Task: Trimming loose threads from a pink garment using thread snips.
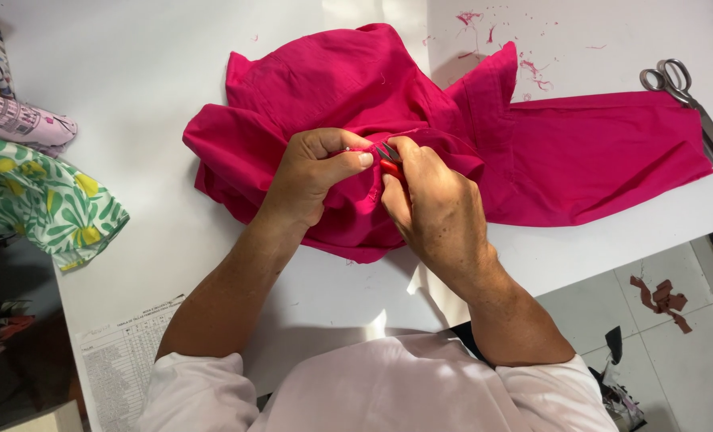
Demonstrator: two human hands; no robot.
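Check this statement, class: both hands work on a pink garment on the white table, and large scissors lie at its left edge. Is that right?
Not quite. The head view shows the large scissors at the right edge of the white table. The left hand and right hand do work on the pink garment.

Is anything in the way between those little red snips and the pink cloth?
Nothing visible. The right hand holds the red snips right at the pink garment, and the left hand pinches the fabric beside the blades.

Far left: bare white table (132,88).
Left edge: folded printed fabrics (44,192).
Far right: steel scissors (692,104).
Centre: pink garment (532,152).
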